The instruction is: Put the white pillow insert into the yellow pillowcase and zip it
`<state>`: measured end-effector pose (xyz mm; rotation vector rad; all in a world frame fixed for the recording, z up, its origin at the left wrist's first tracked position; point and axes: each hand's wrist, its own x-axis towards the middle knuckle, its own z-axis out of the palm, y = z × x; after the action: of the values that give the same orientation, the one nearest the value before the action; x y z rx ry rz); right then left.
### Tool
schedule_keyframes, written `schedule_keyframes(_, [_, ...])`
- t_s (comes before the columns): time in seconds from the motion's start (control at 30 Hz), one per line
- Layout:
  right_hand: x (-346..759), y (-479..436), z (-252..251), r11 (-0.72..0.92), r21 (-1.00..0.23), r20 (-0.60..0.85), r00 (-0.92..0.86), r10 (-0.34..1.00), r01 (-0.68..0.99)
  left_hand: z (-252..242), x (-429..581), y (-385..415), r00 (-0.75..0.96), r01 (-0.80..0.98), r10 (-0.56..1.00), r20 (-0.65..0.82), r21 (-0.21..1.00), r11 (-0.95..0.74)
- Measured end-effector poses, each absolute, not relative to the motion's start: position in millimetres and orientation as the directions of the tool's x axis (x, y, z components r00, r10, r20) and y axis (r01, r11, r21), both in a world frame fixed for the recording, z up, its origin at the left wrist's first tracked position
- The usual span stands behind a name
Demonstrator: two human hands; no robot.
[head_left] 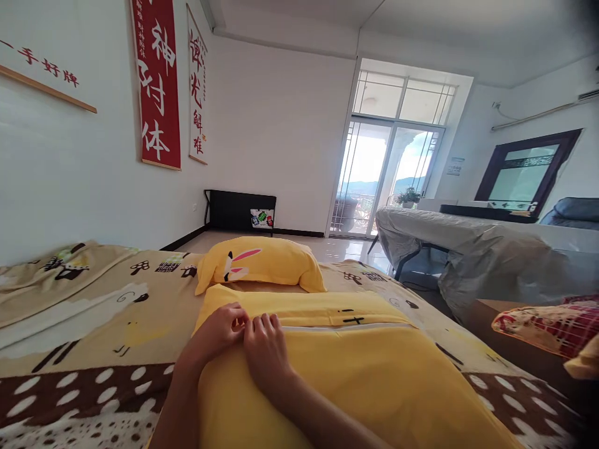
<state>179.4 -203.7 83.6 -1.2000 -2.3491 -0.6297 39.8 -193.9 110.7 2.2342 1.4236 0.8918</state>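
Observation:
A large yellow pillowcase (pixel 355 374) lies flat in front of me, with a pale zipper (pixel 346 327) running across its upper part. At the zipper's left end, my left hand (pixel 223 327) has its fingers closed in a pinch on the fabric. Right beside it, my right hand (pixel 267 346) is closed over the zipper line, knuckles up. The two hands touch or nearly touch, and their fingertips hide what exactly they pinch. Just beyond the pillowcase rests a plump yellow pillow (pixel 266 262) with a pink-eared rabbit print.
A patterned blanket (pixel 93 318) spreads under everything. To the right stand a plastic-covered table (pixel 468 231) and a brown box (pixel 510 330) with red patterned cloth (pixel 547 324). A low black stand (pixel 229 209) is by the far wall, near glass doors (pixel 388 168).

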Motion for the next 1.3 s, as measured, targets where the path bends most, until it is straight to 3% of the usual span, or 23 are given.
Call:
schedule_keyframes(0.13, [179,-204,85,0.516,0.129,0.534,-0.498,0.684,0.847,112,43,-194,0.319,0.694,0.882,0.347,0.548,-0.467])
schedule_keyframes(0.33, [182,-201,96,0.436,-0.206,0.384,-0.338,0.859,0.876,109,48,-193,0.279,0.748,0.903,0.327,0.515,-0.418])
schedule_keyframes(0.43, [186,-194,107,0.372,-0.277,0.304,-0.287,0.909,0.886,107,45,-192,0.29,0.712,0.897,0.334,0.551,-0.435])
schedule_keyframes(0.6, [207,-181,117,0.334,-0.26,0.271,-0.264,0.926,0.906,108,44,-191,0.271,0.698,0.902,0.337,0.576,-0.425])
schedule_keyframes(0.73, [225,-183,108,0.437,-0.249,0.367,-0.334,0.868,0.864,107,52,-192,0.276,0.723,0.897,0.345,0.54,-0.43])
schedule_keyframes(0.83, [228,-189,98,0.497,-0.136,0.454,-0.392,0.8,0.857,106,59,-192,0.307,0.737,0.881,0.36,0.496,-0.459])
schedule_keyframes(1.1, [224,-191,85,0.546,0.167,0.518,-0.544,0.66,0.821,104,69,-187,0.265,0.832,0.89,0.372,0.378,-0.405])
schedule_keyframes(1.2, [223,-192,88,0.587,0.225,0.497,-0.61,0.617,0.777,101,75,-184,0.257,0.88,0.894,0.367,0.294,-0.373])
schedule_keyframes(1.3, [222,-192,88,0.622,0.205,0.499,-0.627,0.598,0.756,97,82,-181,0.265,0.913,0.896,0.356,0.206,-0.351])
